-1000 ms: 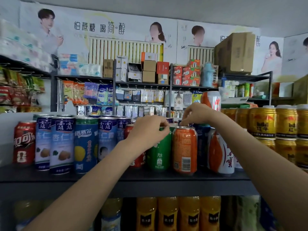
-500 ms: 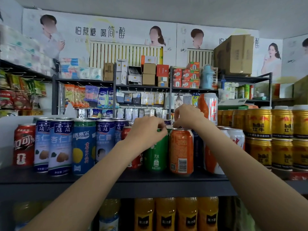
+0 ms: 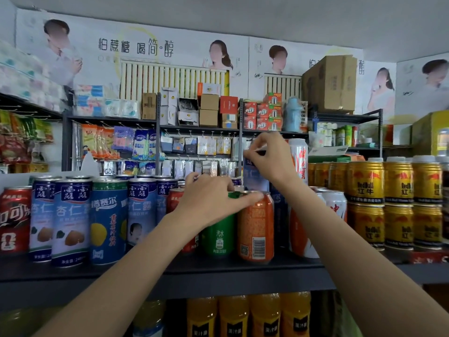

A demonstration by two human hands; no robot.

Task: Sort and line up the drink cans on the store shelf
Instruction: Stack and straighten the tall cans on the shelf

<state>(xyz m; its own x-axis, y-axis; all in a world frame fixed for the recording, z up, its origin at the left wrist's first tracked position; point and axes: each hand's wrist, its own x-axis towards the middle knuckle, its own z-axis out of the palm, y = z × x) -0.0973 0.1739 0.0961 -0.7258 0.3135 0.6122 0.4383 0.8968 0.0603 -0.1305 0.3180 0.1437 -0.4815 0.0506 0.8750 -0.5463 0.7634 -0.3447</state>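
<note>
Right hand [image 3: 269, 159] pinches a blue can [image 3: 255, 177] by its rim at frame centre; left hand [image 3: 213, 203] grips the green can [image 3: 218, 235]. Lift the blue one straight, clearing neighbouring tops.

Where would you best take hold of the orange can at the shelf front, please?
Probably by its bare lower body from the front: the orange can stands upright at the shelf edge, the green can close beside it, and the left hand covers its top rim.
</note>
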